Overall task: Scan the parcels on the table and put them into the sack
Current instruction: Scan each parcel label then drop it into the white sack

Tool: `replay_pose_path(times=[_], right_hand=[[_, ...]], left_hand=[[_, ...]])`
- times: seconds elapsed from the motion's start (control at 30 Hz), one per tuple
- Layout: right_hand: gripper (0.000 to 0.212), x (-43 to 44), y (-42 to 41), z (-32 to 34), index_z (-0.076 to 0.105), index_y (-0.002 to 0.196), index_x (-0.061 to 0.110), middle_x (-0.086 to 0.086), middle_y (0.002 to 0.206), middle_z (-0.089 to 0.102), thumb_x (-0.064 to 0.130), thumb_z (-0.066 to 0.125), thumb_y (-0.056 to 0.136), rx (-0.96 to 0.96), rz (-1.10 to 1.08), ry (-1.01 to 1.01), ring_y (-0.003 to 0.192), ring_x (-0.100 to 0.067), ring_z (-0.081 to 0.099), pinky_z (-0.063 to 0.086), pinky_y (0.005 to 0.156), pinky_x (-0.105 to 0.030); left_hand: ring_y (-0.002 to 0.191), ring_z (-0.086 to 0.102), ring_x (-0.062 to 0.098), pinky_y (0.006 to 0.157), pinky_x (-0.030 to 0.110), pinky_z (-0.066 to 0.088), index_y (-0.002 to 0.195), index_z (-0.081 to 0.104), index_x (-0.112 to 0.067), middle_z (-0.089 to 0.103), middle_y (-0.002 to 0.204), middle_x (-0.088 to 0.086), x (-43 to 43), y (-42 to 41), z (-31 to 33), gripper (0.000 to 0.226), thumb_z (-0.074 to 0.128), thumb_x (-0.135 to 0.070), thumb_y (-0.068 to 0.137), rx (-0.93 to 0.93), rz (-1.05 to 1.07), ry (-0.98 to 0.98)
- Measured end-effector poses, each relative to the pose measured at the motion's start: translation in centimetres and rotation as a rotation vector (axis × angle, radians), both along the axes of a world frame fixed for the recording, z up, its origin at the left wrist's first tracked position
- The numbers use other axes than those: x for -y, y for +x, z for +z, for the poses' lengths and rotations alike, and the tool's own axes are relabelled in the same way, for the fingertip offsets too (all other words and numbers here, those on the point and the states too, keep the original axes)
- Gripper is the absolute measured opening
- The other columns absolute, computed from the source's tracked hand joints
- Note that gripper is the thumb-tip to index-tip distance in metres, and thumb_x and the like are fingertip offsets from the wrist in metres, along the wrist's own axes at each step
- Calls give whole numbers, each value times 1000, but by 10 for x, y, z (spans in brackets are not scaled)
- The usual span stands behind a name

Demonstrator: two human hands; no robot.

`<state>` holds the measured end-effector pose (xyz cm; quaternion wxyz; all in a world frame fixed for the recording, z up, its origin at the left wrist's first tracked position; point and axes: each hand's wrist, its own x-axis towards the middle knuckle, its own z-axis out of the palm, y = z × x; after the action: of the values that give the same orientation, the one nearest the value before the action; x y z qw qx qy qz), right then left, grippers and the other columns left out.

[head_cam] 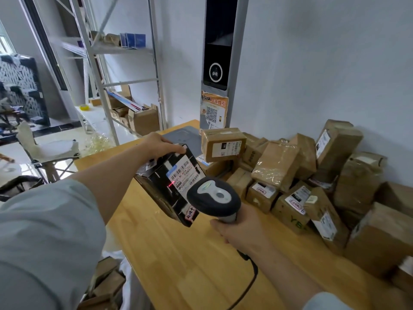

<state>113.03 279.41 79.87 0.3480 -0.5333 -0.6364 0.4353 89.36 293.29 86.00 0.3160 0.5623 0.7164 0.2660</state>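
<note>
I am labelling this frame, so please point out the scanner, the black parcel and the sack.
scanner [214, 196]: head view, on the top of its head.
black parcel [184, 175]: head view, on its white label.
sack [131, 285]: head view, on its white cloth, lower left.

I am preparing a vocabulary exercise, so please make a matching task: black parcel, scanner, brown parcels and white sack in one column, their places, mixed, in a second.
1 black parcel
2 scanner
3 brown parcels
4 white sack

A in the right hand
B low beside the table
C in the left hand
D heaped on the table

Pairs: 1-C, 2-A, 3-D, 4-B
</note>
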Motion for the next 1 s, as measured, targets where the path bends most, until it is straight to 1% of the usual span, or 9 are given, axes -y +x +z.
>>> replay_pose_path(times=[0.07, 0.23, 0.33, 0.43, 0.53, 0.73, 0.83, 0.9, 1.0], right_hand=[[39, 0, 2, 1, 52, 85, 42, 11, 77, 62, 10, 73, 78, -9, -9, 27, 67, -4, 57, 47, 62, -21], [39, 1, 4, 3, 51, 89, 41, 11, 78, 61, 11, 73, 79, -16, 19, 58, 67, -2, 56, 45, 62, -15], [40, 1, 4, 2, 50, 89, 42, 11, 80, 61, 11, 73, 79, -17, 26, 56, 70, -3, 56, 46, 65, -18], [40, -1, 5, 0, 50, 88, 41, 10, 83, 62, 10, 73, 79, -14, 23, 52, 76, -6, 58, 50, 68, -22], [37, -1, 5, -1, 51, 86, 39, 9, 81, 62, 10, 73, 79, 16, 34, 49, 73, -6, 58, 51, 67, -21], [40, -2, -2, 2, 48, 91, 42, 13, 86, 60, 14, 74, 79, 40, 35, 35, 81, -9, 58, 55, 74, -28], [38, 0, -5, 3, 51, 88, 38, 7, 81, 62, 10, 75, 78, -28, 17, -41, 68, -9, 58, 53, 63, -25], [34, 1, -9, 4, 55, 90, 30, 0, 76, 63, 7, 76, 77, -108, 1, -110, 58, -10, 58, 51, 55, -23], [30, -2, -18, 3, 58, 89, 19, -3, 66, 64, 5, 79, 73, -182, -1, -163, 50, -12, 56, 50, 50, -23]], left_hand=[[85, 64, 22, 78, 34, 48, 107, 69, -14, 69, 89, 7, -1, 3, 1, 44, 77, -42, 74, 4, -2, -5], [91, 63, 24, 77, 34, 47, 106, 68, -15, 67, 91, 7, -2, 8, 0, 43, 77, -43, 74, -8, -2, -24], [95, 63, 26, 80, 35, 49, 104, 68, -15, 67, 93, 8, -2, 8, 0, 43, 77, -44, 73, -7, -1, -23], [96, 63, 26, 82, 35, 50, 94, 67, -19, 67, 94, 9, -1, 6, -1, 37, 78, -46, 72, -16, 3, -26], [94, 64, 25, 82, 35, 49, 86, 65, -21, 68, 92, 9, 0, 4, -1, 30, 78, -45, 73, -15, -1, -20], [92, 62, 23, 78, 34, 47, 95, 66, -15, 67, 89, 8, 4, -1, -1, 35, 78, -40, 74, 5, 3, -15], [88, 64, 22, 79, 34, 49, 89, 67, -16, 68, 87, 8, 8, -6, -3, 30, 78, -40, 74, 17, 9, -25], [81, 63, 19, 77, 33, 47, 81, 65, -19, 67, 83, 6, 13, -9, -2, 24, 77, -38, 75, 30, 22, -20], [79, 62, 17, 76, 33, 46, 87, 66, -16, 67, 83, 5, 25, -22, -5, 26, 77, -37, 76, 52, 49, -31]])
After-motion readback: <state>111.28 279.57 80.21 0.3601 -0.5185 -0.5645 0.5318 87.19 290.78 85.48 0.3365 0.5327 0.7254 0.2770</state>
